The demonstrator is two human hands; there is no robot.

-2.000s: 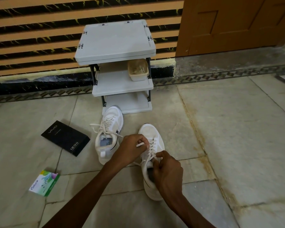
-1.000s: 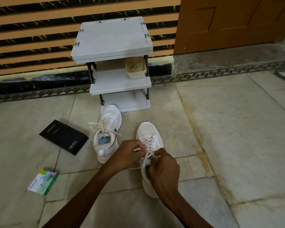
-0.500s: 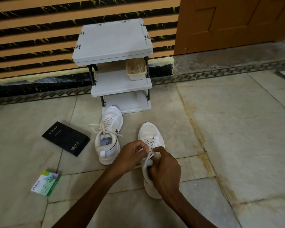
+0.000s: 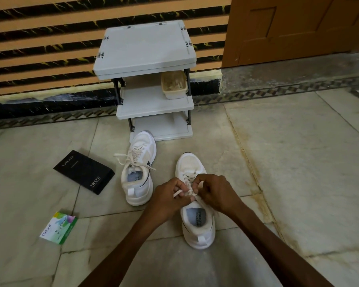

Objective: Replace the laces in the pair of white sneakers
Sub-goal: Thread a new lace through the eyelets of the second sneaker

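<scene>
White sneakers: two of them on the tiled floor (image 4: pixel 298 162), toes pointing away toward the wall. Right-hand sneaker (image 4: pixel 197 224) sits nearer the camera, upright, heel tab facing the viewer, insole w/ printed text visible. Left-hand sneaker (image 4: pixel 138 168) stands just beside and a bit further back, toe near the bottom shelf of the shelf unit (image 4: pixel 145 50), apart from the other shoe.

Both hands work over the upper eyelets of the right-hand sneaker. Left hand (image 4: pixel 166 198): fingers curled narrow, pinching a strand of the lace (image 4: pixel 177 193) whose end pokes out toward the left. Right hand (image 4: pixel 216 193): fingers bent in and closed on the lace at approx. the same spot; the exact contact is hidden by the knuckles. Hands nearly touching each other over the tongue. Lace is still threaded thru the lower eyelets toward the toe.

Left-hand sneaker is laced, w/ loose lace ends (image 4: pixel 120 155) splayed out to both sides, untied.

Other stuff: black box (image 4: pixel 83 170) marked VIVO / 120W lies flat on the floor, left of the left-hand sneaker. Small green-and-white box (image 4: pixel 58 227) lies nearer the camera, well apart from the shoes. Shelf unit is grey, three levels, against the striped wall; a beige tub (image 4: pixel 174 84) sits on the middle shelf, right side. Wooden door (image 4: pixel 298 27) at top right.
</scene>
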